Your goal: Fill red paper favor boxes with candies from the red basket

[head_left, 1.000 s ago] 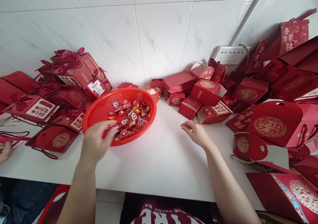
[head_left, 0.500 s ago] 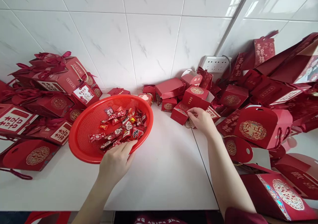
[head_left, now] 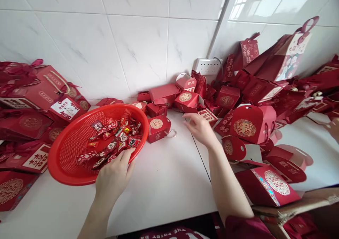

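Observation:
My left hand (head_left: 113, 173) grips the near right rim of a red plastic basket (head_left: 63, 161), fingers inside and thumb outside. Wrapped candies (head_left: 113, 136) in red, white and dark wrappers lie in the basket. Just right of the basket stands a small red gift box (head_left: 160, 131) with a gold round emblem and a twisted cord loop. My right hand (head_left: 198, 127) hovers over the table to the right of that box, apart from it, fingers loosely stretched out and nothing visible in them. Closest to its fingers are a red box (head_left: 188, 101) and a white-labelled box (head_left: 208, 116).
Red gift boxes with ribbons (head_left: 34, 90) are piled at the left. More red boxes and bags (head_left: 253, 124) crowd the right side. A white power strip (head_left: 208, 66) rests against the tiled wall. At the right edge another person's hand (head_left: 333, 127) shows. A cardboard carton (head_left: 304, 205) stands at lower right.
The view has turned right. My right hand has let go of the small corded box, which now stands closer to the basket. My left hand keeps its hold on the rim.

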### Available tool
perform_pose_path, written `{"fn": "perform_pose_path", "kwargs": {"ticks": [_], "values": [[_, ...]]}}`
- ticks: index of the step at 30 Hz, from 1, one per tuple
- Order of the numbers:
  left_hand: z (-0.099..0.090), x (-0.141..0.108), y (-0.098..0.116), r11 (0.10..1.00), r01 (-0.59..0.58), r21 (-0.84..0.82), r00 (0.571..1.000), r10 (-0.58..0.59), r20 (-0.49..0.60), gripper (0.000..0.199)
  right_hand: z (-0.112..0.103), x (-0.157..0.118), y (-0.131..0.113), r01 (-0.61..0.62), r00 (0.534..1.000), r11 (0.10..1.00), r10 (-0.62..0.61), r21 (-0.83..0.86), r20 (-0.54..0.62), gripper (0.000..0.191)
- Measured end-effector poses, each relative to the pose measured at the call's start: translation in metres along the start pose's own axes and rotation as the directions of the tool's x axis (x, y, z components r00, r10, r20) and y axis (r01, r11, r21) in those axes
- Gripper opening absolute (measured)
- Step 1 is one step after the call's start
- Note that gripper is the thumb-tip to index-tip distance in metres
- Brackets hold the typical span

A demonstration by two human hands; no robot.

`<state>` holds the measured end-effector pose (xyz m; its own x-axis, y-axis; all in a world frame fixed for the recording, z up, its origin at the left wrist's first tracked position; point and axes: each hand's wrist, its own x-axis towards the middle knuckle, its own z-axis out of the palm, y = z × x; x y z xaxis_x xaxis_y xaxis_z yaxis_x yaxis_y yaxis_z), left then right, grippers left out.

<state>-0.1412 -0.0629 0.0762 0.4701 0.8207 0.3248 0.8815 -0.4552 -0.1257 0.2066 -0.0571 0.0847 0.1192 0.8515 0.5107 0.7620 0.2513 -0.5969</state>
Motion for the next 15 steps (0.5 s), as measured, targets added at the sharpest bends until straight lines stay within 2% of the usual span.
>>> {"fn": "perform_pose_path", "kwargs": {"ticks": [1, 2, 3, 4, 5, 6, 7, 8, 9, 10, 11, 12, 15], "values": [[-0.001, 0.001, 0.001, 1.000, 0.006, 0.005, 1.000, -0.006, -0.001, 0.028, -0.019, -0.007, -0.002, 0.005, 0.989, 0.998, -0.015, -0.066, -0.148, 0.021], [-0.002, 0.002, 0.002, 1.000, 0.012, 0.011, 1.000, -0.012, 0.000, 0.028, -0.038, -0.015, -0.002, -0.027, 0.952, 0.988, -0.021, -0.153, -0.305, 0.019], [-0.002, 0.004, 0.003, 1.000, 0.015, 0.015, 1.000, -0.015, 0.003, 0.029, -0.057, -0.024, 0.001, -0.106, 0.885, 0.965, -0.018, -0.239, -0.464, 0.018], [-0.003, 0.005, 0.004, 1.000, 0.017, 0.018, 1.000, -0.017, 0.007, 0.029, -0.074, -0.034, 0.007, -0.228, 0.790, 0.924, -0.008, -0.306, -0.613, 0.019], [-0.003, 0.006, 0.005, 1.000, 0.018, 0.017, 1.000, -0.018, 0.010, 0.030, -0.089, -0.044, 0.015, -0.382, 0.662, 0.862, 0.005, -0.332, -0.750, 0.022], [-0.003, 0.008, 0.007, 1.000, 0.019, 0.014, 1.000, -0.019, 0.010, 0.031, -0.102, -0.054, 0.024, -0.537, 0.527, 0.788, 0.035, -0.301, -0.849, 0.028], [-0.003, 0.009, 0.008, 1.000, 0.019, 0.010, 1.000, -0.019, 0.005, 0.032, -0.111, -0.064, 0.035, -0.667, 0.412, 0.714, 0.114, -0.214, -0.904, 0.037], [-0.003, 0.009, 0.009, 1.000, 0.020, 0.009, 1.000, -0.020, -0.003, 0.032, -0.117, -0.072, 0.045, -0.745, 0.352, 0.657, 0.241, -0.115, -0.904, 0.047], [-0.002, 0.010, 0.009, 1.000, 0.021, 0.012, 1.000, -0.021, -0.014, 0.033, -0.120, -0.078, 0.054, -0.791, 0.320, 0.611, 0.382, -0.022, -0.867, 0.057], [-0.001, 0.010, 0.010, 1.000, 0.023, 0.019, 0.999, -0.023, -0.025, 0.033, -0.119, -0.083, 0.062, -0.811, 0.325, 0.584, 0.504, 0.038, -0.800, 0.065], [-0.001, 0.010, 0.011, 0.999, 0.024, 0.026, 0.999, -0.023, -0.033, 0.033, -0.116, -0.085, 0.067, -0.811, 0.359, 0.581, 0.579, 0.061, -0.732, 0.072], [0.000, 0.010, 0.011, 0.999, 0.024, 0.032, 0.999, -0.022, -0.038, 0.033, -0.112, -0.085, 0.071, -0.801, 0.401, 0.596, 0.603, 0.056, -0.689, 0.077], [0.001, 0.009, 0.011, 0.999, 0.024, 0.038, 0.999, -0.022, -0.044, 0.032, -0.095, -0.076, 0.070, -0.748, 0.532, 0.662, 0.546, -0.057, -0.647, 0.087]]}}
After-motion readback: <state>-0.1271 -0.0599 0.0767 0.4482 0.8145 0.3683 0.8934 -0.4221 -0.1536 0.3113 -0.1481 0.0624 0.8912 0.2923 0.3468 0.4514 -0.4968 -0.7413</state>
